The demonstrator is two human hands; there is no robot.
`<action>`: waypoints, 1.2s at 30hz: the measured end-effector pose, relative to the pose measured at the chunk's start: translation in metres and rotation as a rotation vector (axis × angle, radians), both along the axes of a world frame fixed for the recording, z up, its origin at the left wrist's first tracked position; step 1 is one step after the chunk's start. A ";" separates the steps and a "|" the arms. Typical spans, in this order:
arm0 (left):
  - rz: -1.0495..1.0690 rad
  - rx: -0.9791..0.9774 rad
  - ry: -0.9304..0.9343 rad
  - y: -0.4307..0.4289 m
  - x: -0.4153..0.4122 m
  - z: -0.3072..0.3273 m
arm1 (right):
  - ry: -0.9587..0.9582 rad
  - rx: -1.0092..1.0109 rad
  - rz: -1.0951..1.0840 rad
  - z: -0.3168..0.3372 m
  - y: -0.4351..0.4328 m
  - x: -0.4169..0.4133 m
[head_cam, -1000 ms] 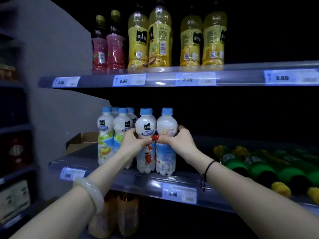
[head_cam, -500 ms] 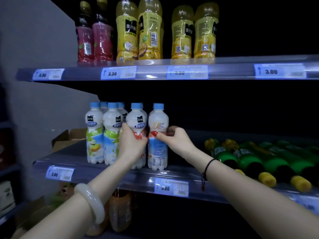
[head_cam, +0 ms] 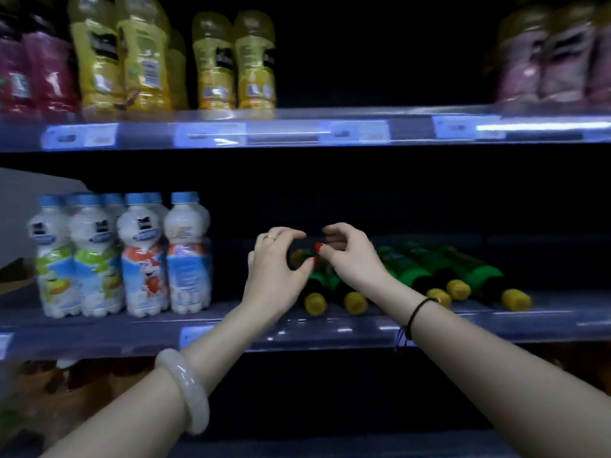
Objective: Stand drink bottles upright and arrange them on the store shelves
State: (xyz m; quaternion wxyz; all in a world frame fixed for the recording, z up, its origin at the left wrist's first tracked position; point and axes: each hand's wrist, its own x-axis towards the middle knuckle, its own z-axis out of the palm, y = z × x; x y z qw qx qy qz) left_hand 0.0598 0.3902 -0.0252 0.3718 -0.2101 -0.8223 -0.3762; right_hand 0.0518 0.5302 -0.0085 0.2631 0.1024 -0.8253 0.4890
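Several white bottles with blue caps (head_cam: 142,256) stand upright at the left of the middle shelf (head_cam: 330,328). To their right, several green bottles with yellow caps (head_cam: 439,276) lie on their sides, caps toward me. My left hand (head_cam: 276,269) and my right hand (head_cam: 350,256) hover side by side above the leftmost lying green bottles (head_cam: 315,292), fingers curled and apart, holding nothing. The picture is blurred by motion.
The upper shelf (head_cam: 297,130) carries upright yellow juice bottles (head_cam: 172,61), red ones (head_cam: 33,67) at the left and pink ones (head_cam: 555,57) at the right. Price tags line both shelf edges. Orange bottles (head_cam: 72,385) sit below at the left.
Both hands have let go of the white bottles and moved right, over the lying green bottles. The view has swung to the right as well.
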 end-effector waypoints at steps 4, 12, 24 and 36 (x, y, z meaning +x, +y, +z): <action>-0.117 0.001 -0.034 0.099 0.018 -0.003 | -0.015 -0.013 -0.115 -0.006 0.103 0.041; -0.371 0.013 -0.111 0.340 0.067 -0.013 | -0.096 -0.019 -0.394 -0.022 0.348 0.134; -0.658 -0.078 -0.119 0.615 0.084 -0.024 | -0.125 0.008 -0.684 -0.041 0.610 0.189; -0.777 -0.414 -0.127 0.849 0.050 -0.025 | -0.179 0.061 -0.890 -0.045 0.820 0.189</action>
